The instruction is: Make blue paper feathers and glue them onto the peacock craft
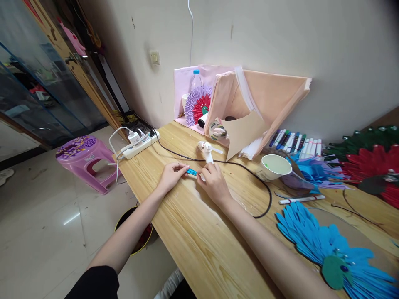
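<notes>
Wooden table [193,245], pink stool [76,162], tiled floor [46,241]

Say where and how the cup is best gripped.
Probably pinch the cup by its left rim, coming from above: it stands upright, open mouth up, so thumb and fingers can straddle the wall, while markers lie behind and blue strips to the right.

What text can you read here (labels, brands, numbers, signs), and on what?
None legible.
Pink stool: small label, too small to read.
Tape roll: printing, too blurred to read.
White glue gun: small dark marking, can't tell if it's lettering.
</notes>
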A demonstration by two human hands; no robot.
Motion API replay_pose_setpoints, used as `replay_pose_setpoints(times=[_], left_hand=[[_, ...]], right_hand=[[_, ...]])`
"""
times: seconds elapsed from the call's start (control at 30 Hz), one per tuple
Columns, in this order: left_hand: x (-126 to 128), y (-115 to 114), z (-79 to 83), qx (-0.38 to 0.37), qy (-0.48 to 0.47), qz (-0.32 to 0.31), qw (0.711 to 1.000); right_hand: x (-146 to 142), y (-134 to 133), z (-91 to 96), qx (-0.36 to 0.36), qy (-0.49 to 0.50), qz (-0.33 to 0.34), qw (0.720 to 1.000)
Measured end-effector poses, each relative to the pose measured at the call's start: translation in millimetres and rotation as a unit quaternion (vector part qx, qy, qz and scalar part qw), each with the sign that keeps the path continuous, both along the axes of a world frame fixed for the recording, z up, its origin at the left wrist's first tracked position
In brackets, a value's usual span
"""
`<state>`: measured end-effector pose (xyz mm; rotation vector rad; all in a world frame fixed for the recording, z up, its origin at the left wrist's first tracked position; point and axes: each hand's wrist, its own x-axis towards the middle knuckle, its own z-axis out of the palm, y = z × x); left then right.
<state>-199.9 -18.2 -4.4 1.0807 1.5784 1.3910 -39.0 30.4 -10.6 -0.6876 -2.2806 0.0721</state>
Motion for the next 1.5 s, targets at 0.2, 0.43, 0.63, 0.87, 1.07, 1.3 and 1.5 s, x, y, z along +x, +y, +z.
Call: replay_pose_setpoints(times=[0.2,0.43,0.63,0.87,1.07,1.3,1.5], left_hand=[[0.7,-0.4,-0.1,-0.005,0.006,-0.001,1.000],[1.4,-0.8,-0.4,-0.008,0.002,0.003,1.000],[-0.2,-1.0,-2.3,0.006,0.048,0.018,0.999],[1.3,-2.6,-4.3,0.008,0.070,0.000,0.998],[3.9,-3.8,-3.4,0.013,0.080,-0.016,0.997],[4.3,-4.3,-3.0,0.015,0.070,-0.026,0.997],[4.3,-4.2,-5.1,0.013,0.073,-0.028,0.997]], right_hand=[[-1.3,0.2,-0.6,0.010,-0.004,0.001,1.000],[-1.1,-0.5,-0.5,-0.009,0.007,0.001,1.000],[4.7,-2.5,-2.4,-0.061,0.067,-0.003,0.996],[3.4,-4.3,-1.9,-0.058,0.059,0.011,0.996],[1.1,-4.0,-4.3,-0.061,0.043,0.022,0.997],[-0.2,-4.0,-4.3,-0.045,0.040,0.009,0.998],[-0.9,-3.1,-5.3,-0.039,0.039,0.010,0.998]])
